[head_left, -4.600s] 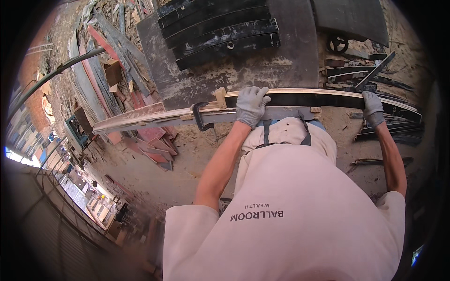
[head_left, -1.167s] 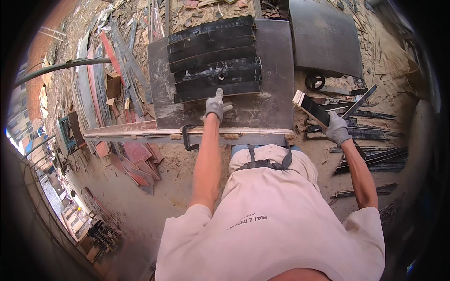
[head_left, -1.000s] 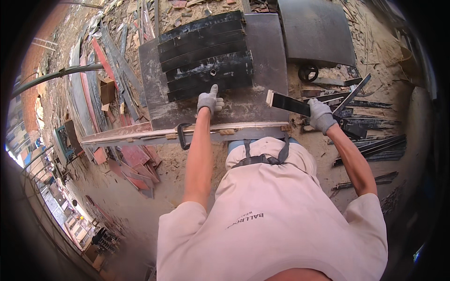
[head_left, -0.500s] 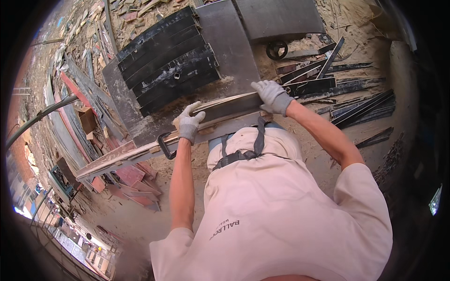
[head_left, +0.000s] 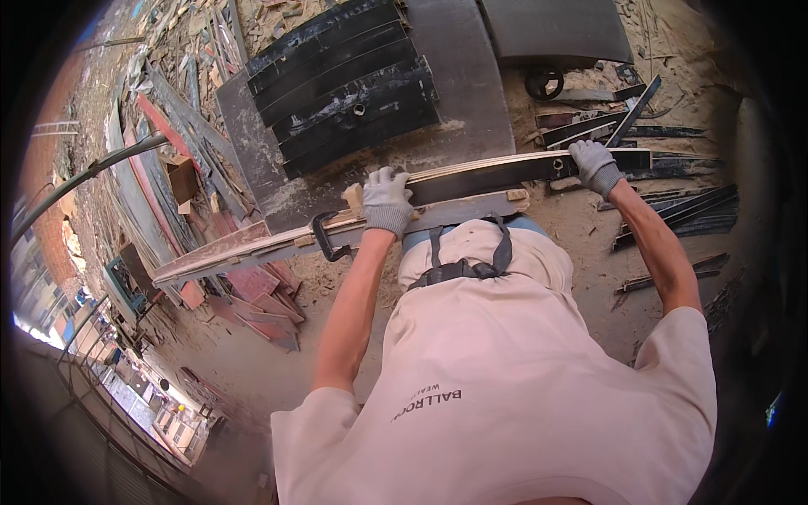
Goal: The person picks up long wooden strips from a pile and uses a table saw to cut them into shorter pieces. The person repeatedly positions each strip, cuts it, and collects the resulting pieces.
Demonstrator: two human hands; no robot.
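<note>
A stack of long, narrow plywood strips (head_left: 484,183) with black faces and pale layered edges lies across the table's near side, in front of my waist. My gloved left hand (head_left: 388,200) is closed over the left end of the stack, fingers curled on top. Toward the right end, my gloved right hand (head_left: 594,167) wraps over the strips, just past a round hole in the black face. A small wood block (head_left: 353,199) sits beside my left hand. A black clamp (head_left: 326,237) grips the long wooden rail (head_left: 244,250) left of that hand.
Wide black panel strips (head_left: 345,97) lie side by side on the dusty dark tabletop (head_left: 471,93). A black handwheel (head_left: 544,83) stands at the table's right. Scrap strips (head_left: 673,215) litter the sawdust floor to the right. More offcuts (head_left: 261,311) and a curved pipe (head_left: 93,181) are at left.
My right hand has slid outward to the right along the strips. My left hand has closed further over their left end. The view has shifted, so the table appears farther right.
</note>
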